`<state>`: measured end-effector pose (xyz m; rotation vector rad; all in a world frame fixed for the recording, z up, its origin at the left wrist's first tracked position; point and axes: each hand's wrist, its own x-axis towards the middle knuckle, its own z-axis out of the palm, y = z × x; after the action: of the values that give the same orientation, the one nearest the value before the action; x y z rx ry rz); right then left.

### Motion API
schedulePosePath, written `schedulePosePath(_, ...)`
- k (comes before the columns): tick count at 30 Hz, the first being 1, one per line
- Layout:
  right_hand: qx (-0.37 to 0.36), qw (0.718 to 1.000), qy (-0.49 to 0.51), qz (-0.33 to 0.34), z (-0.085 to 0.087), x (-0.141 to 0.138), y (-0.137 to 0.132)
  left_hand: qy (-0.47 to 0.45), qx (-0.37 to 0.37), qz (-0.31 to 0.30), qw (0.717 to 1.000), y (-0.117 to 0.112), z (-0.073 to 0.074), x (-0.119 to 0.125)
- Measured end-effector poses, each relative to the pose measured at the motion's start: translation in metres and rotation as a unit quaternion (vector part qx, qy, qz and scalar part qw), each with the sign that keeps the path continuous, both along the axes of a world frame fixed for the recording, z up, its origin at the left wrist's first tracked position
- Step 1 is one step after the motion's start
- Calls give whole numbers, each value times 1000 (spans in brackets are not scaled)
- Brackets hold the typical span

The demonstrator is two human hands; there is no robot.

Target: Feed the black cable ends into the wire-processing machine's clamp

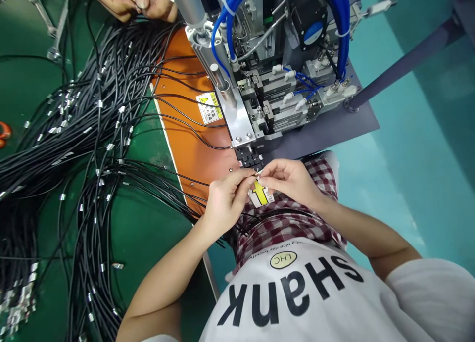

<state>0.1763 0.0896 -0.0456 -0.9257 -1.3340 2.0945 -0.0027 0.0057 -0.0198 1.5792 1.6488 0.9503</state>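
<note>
My left hand (228,198) is closed in a pinch, thumb and forefinger around what looks like the end of a thin cable (256,174). Fingertip to fingertip with it, my right hand (293,181) pinches at the same spot; what exactly it grips is too small to tell. Both hands are just in front of the black fixture (250,159) at the machine's near end. Below the fingers shows a label with a yellow arrow (261,193). Several black cables (178,186) run in under my left hand and wrist.
A machine (274,99) with blue air tubes (345,30) stands ahead on an orange plate (181,134). Bundled black cables (74,134) with white tags cover the green table (144,253). Another person's hands (137,0) work at the top left, near wrenches (59,30).
</note>
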Motion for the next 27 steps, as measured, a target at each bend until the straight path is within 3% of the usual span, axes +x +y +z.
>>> schedulePosePath(10, 50, 997, 6, -58, -8, 0, -10, -76, -17, 46, 996, -3, -7, 8)
schedulePosePath(21, 144, 988, -20, -45, -2, -1, -13, -166, -18, 60, 984, 0, -8, 14)
schedulePosePath(27, 187, 981, -31, -29, -4, -1, -15, -295, -32, 123, 947, 5, -13, 22)
